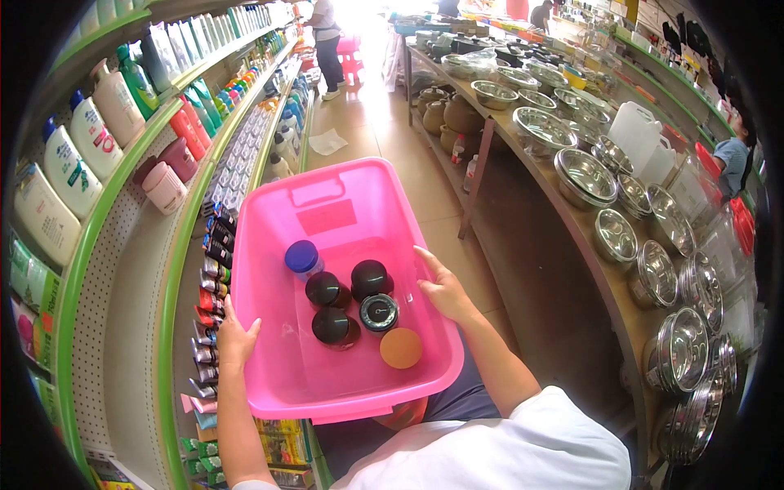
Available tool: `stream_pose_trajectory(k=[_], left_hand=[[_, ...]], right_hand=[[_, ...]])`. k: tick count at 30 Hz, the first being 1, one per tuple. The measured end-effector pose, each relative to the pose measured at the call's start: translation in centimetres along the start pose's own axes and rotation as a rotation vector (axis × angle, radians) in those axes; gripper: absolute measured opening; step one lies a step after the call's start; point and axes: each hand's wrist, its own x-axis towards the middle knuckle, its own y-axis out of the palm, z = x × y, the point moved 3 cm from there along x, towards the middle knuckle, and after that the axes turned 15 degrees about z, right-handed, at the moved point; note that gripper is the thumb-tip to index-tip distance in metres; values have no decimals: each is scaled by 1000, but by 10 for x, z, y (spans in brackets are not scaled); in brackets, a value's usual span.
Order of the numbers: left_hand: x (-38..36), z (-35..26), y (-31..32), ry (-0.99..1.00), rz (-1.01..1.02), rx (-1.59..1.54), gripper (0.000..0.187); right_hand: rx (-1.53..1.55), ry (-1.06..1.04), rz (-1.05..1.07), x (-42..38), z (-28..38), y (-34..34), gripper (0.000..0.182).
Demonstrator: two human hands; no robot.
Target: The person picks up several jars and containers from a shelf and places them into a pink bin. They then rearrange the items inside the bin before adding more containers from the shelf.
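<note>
A pink plastic basin with a handle slot at its far end is held in front of my body. My left hand grips its left side, thumb against the rim and fingers along the outside. On the opposite side, my right hand clasps the rim. Inside lie several round-lidded jars: a blue-lidded jar, three with black lids, one of them a black-lidded jar, a jar with a dark, ringed top, and a tan-lidded jar. Their labels are not readable from above.
Green-edged shelves with shampoo bottles, pink jars and tubes run along my left. To the right, a long table carries stacked steel bowls. Two people stand farther off, a person in the aisle and another at right.
</note>
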Motion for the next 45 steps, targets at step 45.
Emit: stream_pose_trajectory(k=[45], left_hand=[[-1, -4, -2, -40, -4, 32, 95]], right_hand=[[79, -5, 20, 2, -5, 0, 68]])
